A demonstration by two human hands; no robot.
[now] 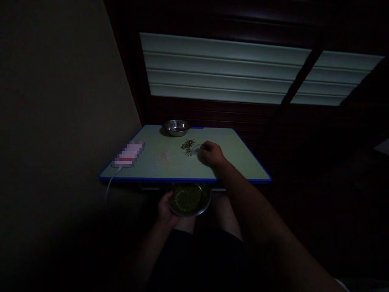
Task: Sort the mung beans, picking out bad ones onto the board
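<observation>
Below the table's front edge, my left hand (166, 209) grips the left rim of a metal bowl (207, 202). Inside it lies a mass of small green beans (187, 198), probably mung beans. Over the table (170, 170), my right hand (212, 153) is closed, its fingers pinching a clear, thin piece (196, 149) whose exact kind is too dim to make out. Just left of that piece, a small heap of brownish-green beans (187, 146) is scattered on the tabletop. A pale patch of fine grains (163, 157) lies further left.
A second metal bowl (176, 128) stands at the table's back edge. On the left lies a pink, blurred-out phone-like object (129, 154) with a white cable (110, 184) hanging over the edge. A wall (67, 101) rises at left, and a slatted panel (219, 69) behind.
</observation>
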